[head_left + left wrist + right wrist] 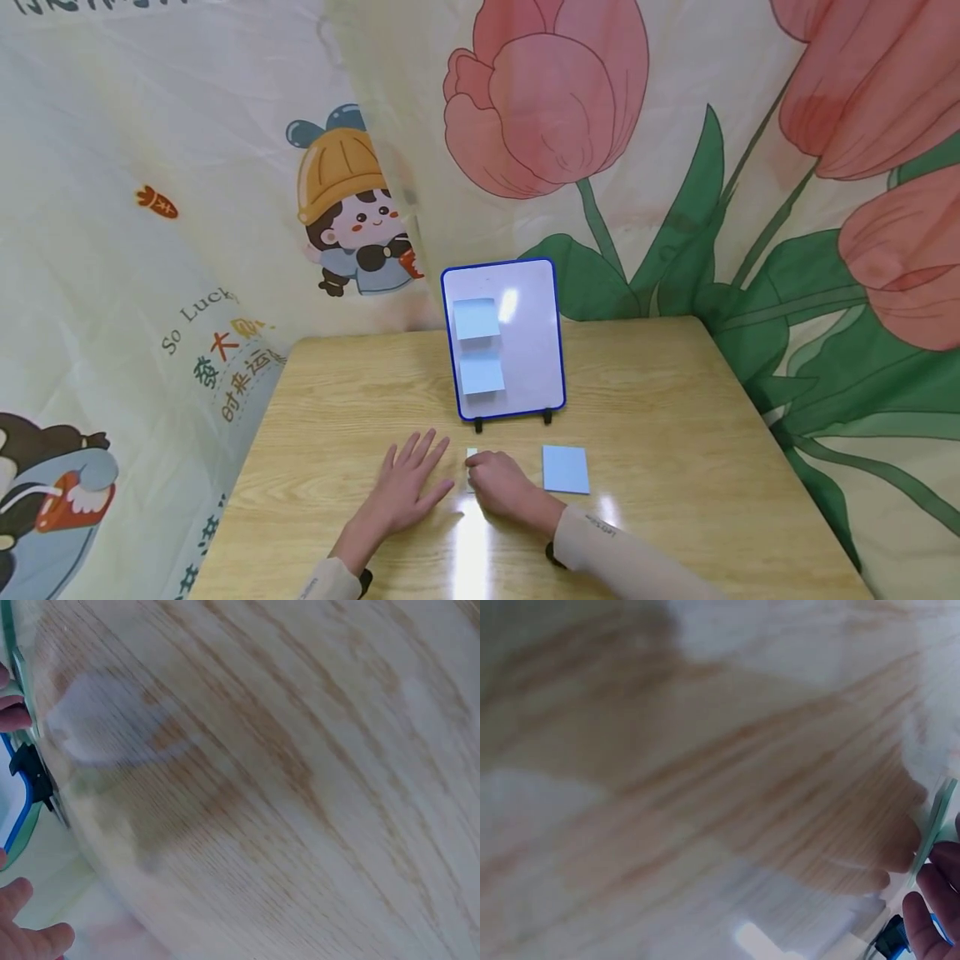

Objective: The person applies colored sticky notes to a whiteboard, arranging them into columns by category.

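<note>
My left hand [408,483] is spread flat over the wooden table, palm down, holding nothing. To its right, my curled right hand [498,482] pinches a pale green sticky note [472,453], mostly hidden behind the knuckles in the head view. In the right wrist view, the note shows as a thin green strip against the fingers [930,907]. Right of that hand lies a blue sticky note pad [566,469]. Behind both hands stands a blue-rimmed whiteboard [528,358], bearing an upper light blue note [476,318] and a lower light blue note [482,372] on its left side.
Black feet [547,416] prop up the whiteboard on the wooden table [645,383]. A printed cloth [675,250] with tulips and cartoon figures hangs behind and beside the table. Bright glare [472,550] marks the near tabletop.
</note>
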`<state>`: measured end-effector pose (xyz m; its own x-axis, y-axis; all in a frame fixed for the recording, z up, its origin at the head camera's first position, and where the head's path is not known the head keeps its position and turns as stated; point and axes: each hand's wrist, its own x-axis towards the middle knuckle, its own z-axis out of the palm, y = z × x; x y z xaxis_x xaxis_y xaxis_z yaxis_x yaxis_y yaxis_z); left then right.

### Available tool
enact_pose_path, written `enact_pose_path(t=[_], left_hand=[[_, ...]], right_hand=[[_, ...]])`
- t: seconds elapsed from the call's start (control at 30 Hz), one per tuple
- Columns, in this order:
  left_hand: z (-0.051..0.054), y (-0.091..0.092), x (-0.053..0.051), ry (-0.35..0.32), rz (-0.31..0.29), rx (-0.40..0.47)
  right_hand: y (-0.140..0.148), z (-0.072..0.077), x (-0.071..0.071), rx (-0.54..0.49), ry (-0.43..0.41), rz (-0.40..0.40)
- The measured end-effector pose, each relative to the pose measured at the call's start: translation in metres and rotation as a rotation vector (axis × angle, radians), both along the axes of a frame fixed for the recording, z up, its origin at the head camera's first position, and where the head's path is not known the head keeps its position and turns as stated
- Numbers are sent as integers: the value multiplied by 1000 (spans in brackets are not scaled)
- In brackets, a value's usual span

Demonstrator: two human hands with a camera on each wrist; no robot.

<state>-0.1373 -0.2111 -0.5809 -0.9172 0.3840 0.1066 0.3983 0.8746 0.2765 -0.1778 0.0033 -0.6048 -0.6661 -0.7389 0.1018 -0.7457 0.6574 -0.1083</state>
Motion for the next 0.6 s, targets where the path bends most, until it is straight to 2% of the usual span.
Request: enact_pose_path(t=[0.13, 0.3, 0.6], left_hand=[[-1, -1, 3, -10, -8, -1], [-4, -2, 10, -42, -52, -30], [-15, 8, 25, -93, -184, -97]], right_hand=[[-1, -3, 0, 4, 39, 8], [-2, -7, -2, -59, 40, -19], [-3, -2, -3, -224, -56, -100]])
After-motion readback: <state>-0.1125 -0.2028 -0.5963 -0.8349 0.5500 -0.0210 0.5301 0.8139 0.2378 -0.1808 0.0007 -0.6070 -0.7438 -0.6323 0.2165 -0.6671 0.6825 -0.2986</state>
